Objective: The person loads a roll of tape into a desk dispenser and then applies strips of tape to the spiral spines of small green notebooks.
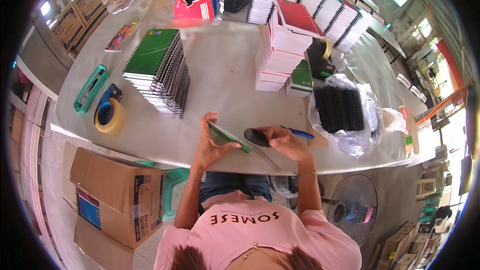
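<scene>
My left hand grips a small green-covered notebook, tilted up on edge above the near side of the table. A wire spiral coil runs along its edge, and a loose length trails past the notebook toward the table edge. In my right hand is a dark, flat, oval piece, held against or just over the coil; its exact kind cannot be made out. A blue slim tool lies on the table just beyond my right hand, partly hidden by it.
Green spiral notebooks are stacked left; loose red-covered page blocks stand beyond my right hand. Black coils lie on white plastic at right. Tape, a teal basket, an open carton and a fan surround me.
</scene>
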The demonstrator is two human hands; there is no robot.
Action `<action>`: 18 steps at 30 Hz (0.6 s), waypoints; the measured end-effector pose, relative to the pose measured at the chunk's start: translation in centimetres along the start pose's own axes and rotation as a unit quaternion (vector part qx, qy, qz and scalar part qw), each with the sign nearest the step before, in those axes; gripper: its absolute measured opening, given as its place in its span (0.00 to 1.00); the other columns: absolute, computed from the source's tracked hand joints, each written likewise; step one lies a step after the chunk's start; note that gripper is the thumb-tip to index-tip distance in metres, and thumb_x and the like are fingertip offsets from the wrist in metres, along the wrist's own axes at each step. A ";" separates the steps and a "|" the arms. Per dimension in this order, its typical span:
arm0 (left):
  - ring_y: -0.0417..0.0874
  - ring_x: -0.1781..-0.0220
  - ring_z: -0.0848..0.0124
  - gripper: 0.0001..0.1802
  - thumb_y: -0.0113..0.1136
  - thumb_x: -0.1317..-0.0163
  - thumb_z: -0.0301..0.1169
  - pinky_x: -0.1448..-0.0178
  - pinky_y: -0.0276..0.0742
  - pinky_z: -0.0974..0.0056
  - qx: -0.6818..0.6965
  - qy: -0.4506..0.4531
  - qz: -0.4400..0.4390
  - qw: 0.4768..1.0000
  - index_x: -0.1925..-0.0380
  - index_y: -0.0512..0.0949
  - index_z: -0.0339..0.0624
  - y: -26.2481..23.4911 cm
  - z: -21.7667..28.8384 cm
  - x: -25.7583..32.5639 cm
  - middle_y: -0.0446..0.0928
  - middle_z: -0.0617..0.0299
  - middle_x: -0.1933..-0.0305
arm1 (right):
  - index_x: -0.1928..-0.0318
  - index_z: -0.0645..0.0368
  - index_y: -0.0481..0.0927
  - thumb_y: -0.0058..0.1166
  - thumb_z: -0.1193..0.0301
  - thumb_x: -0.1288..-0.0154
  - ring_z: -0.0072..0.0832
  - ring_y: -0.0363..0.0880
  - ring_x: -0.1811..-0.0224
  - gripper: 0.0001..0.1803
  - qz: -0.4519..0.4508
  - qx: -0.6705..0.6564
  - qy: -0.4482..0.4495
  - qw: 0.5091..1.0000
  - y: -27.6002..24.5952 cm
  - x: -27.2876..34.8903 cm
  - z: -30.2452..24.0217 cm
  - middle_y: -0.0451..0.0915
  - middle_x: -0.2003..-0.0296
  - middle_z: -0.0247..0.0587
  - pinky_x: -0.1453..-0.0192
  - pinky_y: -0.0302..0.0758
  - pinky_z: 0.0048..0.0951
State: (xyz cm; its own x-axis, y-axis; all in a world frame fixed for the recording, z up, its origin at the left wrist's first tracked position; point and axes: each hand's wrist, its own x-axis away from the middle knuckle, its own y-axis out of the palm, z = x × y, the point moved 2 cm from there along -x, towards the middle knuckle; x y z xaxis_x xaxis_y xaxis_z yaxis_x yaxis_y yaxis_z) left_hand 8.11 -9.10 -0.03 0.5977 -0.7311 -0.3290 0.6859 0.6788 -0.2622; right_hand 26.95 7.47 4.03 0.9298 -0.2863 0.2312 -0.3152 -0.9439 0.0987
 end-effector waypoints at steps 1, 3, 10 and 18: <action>0.67 0.52 0.66 0.63 0.87 0.71 0.34 0.44 0.67 0.61 -0.002 0.000 0.004 1.000 0.36 0.54 0.46 0.0 0.3 0.0 0.63 0.60 0.55 | 0.64 0.57 0.75 0.66 0.65 0.38 0.21 0.70 0.45 0.14 -0.029 -0.029 -0.028 0.999 0.3 0.4 -0.4 0.71 0.38 0.43 0.40 0.67 0.26; 0.67 0.49 0.63 0.63 0.87 0.71 0.36 0.41 0.67 0.59 0.004 -0.016 0.002 1.000 0.35 0.54 0.46 0.1 0.3 0.2 0.62 0.58 0.51 | 0.64 0.57 0.75 0.67 0.65 0.39 0.21 0.70 0.45 0.14 -0.049 -0.073 -0.062 0.994 0.4 0.6 -0.2 0.71 0.38 0.42 0.40 0.67 0.26; 0.66 0.41 0.59 0.62 0.87 0.70 0.39 0.34 0.66 0.56 0.045 -0.058 -0.030 0.997 0.37 0.54 0.42 0.0 -0.5 0.4 0.62 0.54 0.43 | 0.64 0.58 0.75 0.68 0.63 0.41 0.21 0.71 0.46 0.16 -0.090 -0.062 -0.115 0.987 1.7 1.6 -2.7 0.72 0.39 0.42 0.41 0.68 0.26; 0.67 0.44 0.63 0.58 0.87 0.68 0.39 0.37 0.66 0.60 0.040 -0.050 -0.034 0.997 0.41 0.56 0.41 0.4 -0.6 0.5 0.62 0.56 0.45 | 0.66 0.58 0.76 0.73 0.59 0.47 0.29 0.70 0.39 0.20 -0.060 -0.097 -0.039 0.993 1.4 0.7 -1.8 0.70 0.37 0.49 0.37 0.66 0.30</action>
State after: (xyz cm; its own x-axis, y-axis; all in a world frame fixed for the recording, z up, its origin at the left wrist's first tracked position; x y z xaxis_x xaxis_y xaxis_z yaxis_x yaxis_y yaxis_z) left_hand 8.43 -9.19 -0.79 0.5840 -0.7812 -0.2207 0.7547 0.6226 -0.2069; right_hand 26.86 6.28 6.10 0.9725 -0.1917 0.1323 -0.2241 -0.9249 0.3073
